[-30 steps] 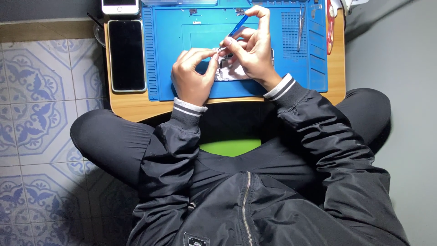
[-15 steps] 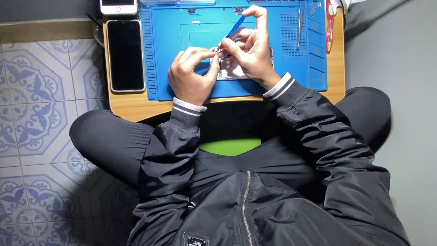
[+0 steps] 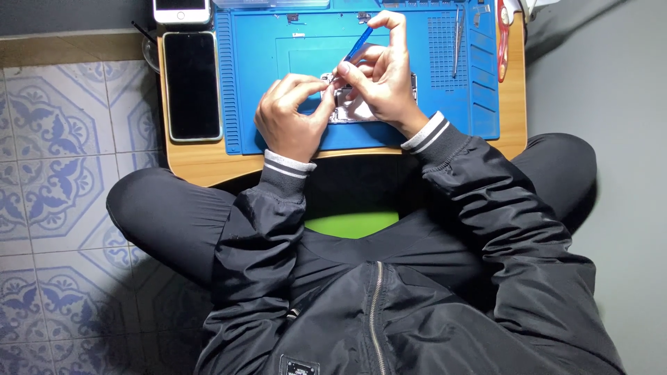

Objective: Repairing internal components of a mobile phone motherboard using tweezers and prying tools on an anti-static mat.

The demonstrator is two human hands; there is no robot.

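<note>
right hand pinches a blue tool over the opened device on the blue mat; left hand grips its edge. a slip could likely gouge parts.

We record one small wooden table, light in colour, standing on patterned blue-and-white floor tiles. Directly on its top we find a blue work mat covering most of the surface, and a dark-screened phone lying flat just left of the mat. A second, white-edged phone sits at the far left corner.
</note>
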